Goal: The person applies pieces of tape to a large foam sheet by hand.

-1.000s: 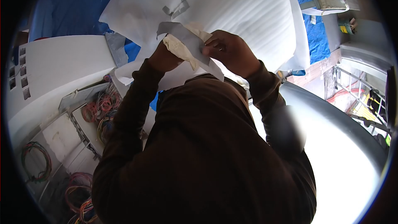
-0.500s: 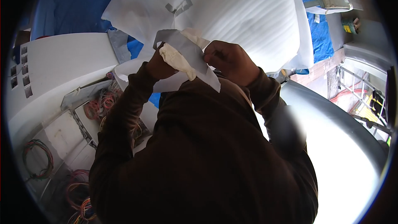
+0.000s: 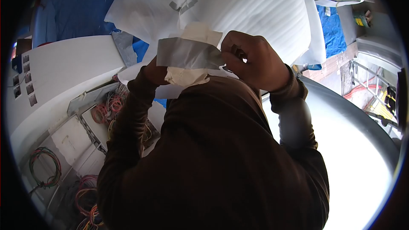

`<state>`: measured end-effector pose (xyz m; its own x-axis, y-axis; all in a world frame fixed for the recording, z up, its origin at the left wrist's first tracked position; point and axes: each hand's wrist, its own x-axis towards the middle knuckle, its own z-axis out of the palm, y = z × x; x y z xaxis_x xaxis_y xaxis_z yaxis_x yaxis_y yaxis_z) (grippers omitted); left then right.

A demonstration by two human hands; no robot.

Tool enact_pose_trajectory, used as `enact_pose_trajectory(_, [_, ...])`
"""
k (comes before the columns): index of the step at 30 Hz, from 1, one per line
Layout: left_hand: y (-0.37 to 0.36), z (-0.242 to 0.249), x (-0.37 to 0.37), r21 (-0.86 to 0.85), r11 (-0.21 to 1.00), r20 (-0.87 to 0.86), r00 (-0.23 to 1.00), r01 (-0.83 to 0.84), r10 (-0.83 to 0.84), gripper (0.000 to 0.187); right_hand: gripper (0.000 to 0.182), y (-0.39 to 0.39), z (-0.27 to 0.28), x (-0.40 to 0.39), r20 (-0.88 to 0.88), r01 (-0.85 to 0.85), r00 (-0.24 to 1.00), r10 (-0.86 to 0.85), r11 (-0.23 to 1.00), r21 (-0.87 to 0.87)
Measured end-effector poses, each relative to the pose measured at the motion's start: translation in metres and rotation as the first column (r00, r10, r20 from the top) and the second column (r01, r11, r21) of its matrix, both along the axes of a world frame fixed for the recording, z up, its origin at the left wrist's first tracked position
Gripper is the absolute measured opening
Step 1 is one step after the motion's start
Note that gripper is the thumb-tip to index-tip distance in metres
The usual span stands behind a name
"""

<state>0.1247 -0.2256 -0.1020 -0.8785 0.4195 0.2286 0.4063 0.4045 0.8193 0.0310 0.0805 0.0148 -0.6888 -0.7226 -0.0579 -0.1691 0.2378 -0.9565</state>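
Note:
A strip of grey duct tape (image 3: 189, 53) lies flat across a crumpled cream cloth or paper wad (image 3: 185, 77), parts of which stick out above and below the strip. My left hand (image 3: 156, 72) is closed on the wad from the left, its fingers mostly hidden behind the tape. Thumb and forefinger of my right hand (image 3: 255, 59) pinch the tape's right end, with the other fingers curled in. Beyond both hands spreads a white foam sheet (image 3: 260, 17) with grey tape (image 3: 187, 5) stuck along its seam.
Coils of coloured wire (image 3: 44, 167) lie at the lower left, near an open box of red wires (image 3: 106, 106). A white panel with square cutouts (image 3: 76, 59) stands left. Blue sheeting (image 3: 81, 8) covers the back; a curved grey edge (image 3: 341, 106) runs along the right.
The tape strip has swung from a steep slant to nearly level across the wad. My right hand has shifted right and slightly up with the tape's end.

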Motion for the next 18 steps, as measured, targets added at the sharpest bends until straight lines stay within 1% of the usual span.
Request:
enact_pose_trajectory(1, [-0.001,0.002,-0.001,0.190,0.982,0.269,0.962,-0.015,-0.038,0.060,0.015,-0.002,-0.001,-0.001,-0.002,0.002,1.000,-0.002,1.000,0.000])
enact_pose_trajectory(3, [0.001,0.006,-0.005,0.361,0.929,0.504,0.855,-0.077,-0.125,0.059,0.025,-0.007,-0.002,-0.003,0.167,0.082,0.983,-0.080,0.997,-0.007])
enact_pose_trajectory(4, [0.004,0.007,-0.009,-0.156,0.983,0.086,0.993,0.097,-0.084,0.056,0.025,-0.008,-0.007,-0.003,0.165,0.082,0.983,-0.079,0.997,-0.007])
enact_pose_trajectory(5, [0.004,0.006,-0.012,-0.650,0.760,-0.310,0.914,-0.002,-0.262,0.054,0.029,-0.011,-0.018,-0.001,0.199,0.109,0.975,-0.094,0.992,-0.064])
enact_pose_trajectory(6, [0.004,0.005,-0.012,-0.587,0.809,-0.353,0.904,-0.012,-0.243,0.052,0.033,-0.013,-0.028,0.002,0.235,0.135,0.966,-0.104,0.984,-0.120])
enact_pose_trajectory(7, [0.003,0.004,-0.012,-0.522,0.853,-0.395,0.891,-0.018,-0.223,0.050,0.033,-0.016,-0.038,0.007,0.237,0.129,0.967,-0.097,0.984,-0.122])
enact_pose_trajectory(8, [0.002,0.006,-0.012,-0.547,0.837,-0.354,0.900,0.021,-0.254,0.048,0.034,-0.019,-0.048,0.012,0.374,0.141,0.924,-0.078,0.979,-0.145])
enact_pose_trajectory(9, [0.005,0.007,-0.011,-0.505,0.862,-0.312,0.922,0.042,-0.227,0.046,0.035,-0.020,-0.052,0.015,0.504,0.158,0.862,-0.056,0.974,-0.163])
enact_pose_trajectory(10, [0.008,0.009,-0.011,-0.459,0.886,-0.269,0.942,0.058,-0.201,0.044,0.030,-0.019,-0.053,0.014,0.481,0.119,0.875,-0.063,0.989,-0.086])
enact_pose_trajectory(11, [0.011,0.010,-0.011,-0.411,0.909,-0.225,0.958,0.070,-0.175,0.042,0.030,-0.018,-0.052,0.012,0.482,0.119,0.874,-0.063,0.989,-0.086])
enact_pose_trajectory(12, [0.011,0.008,-0.010,-0.489,0.872,-0.292,0.942,-0.001,-0.163,0.039,0.028,-0.018,-0.050,0.009,0.423,0.167,0.900,-0.110,0.981,-0.101])
enact_pose_trajectory(13, [0.014,0.015,-0.012,-0.525,0.850,-0.326,0.932,-0.038,-0.160,0.038,0.027,-0.018,-0.046,0.007,0.364,0.213,0.918,-0.157,0.970,-0.119])
enact_pose_trajectory(14, [0.021,0.029,-0.016,-0.559,0.826,-0.358,0.920,-0.076,-0.158,0.037,0.026,-0.018,-0.039,0.005,0.398,0.238,0.902,-0.169,0.963,-0.129])
enact_pose_trajectory(15, [0.031,0.047,-0.023,-0.346,0.936,0.047,0.997,0.066,-0.054,0.036,0.026,-0.017,-0.033,0.002,0.396,0.242,0.902,-0.173,0.961,-0.131])
enact_pose_trajectory(16, [0.039,0.061,-0.027,-0.075,0.993,0.460,0.886,0.094,-0.050,0.035,0.027,-0.014,-0.027,-0.002,0.387,0.299,0.892,-0.232,0.946,-0.124])
enact_pose_trajectory(17, [0.039,0.057,-0.026,-0.073,0.993,0.459,0.887,0.096,-0.052,0.035,0.027,-0.011,-0.023,-0.005,0.378,0.354,0.880,-0.288,0.928,-0.119])
enact_pose_trajectory(18, [0.038,0.048,-0.025,-0.225,0.966,0.112,0.988,0.129,-0.105,0.035,0.029,-0.010,-0.020,-0.008,0.346,0.324,0.899,-0.268,0.939,-0.112])
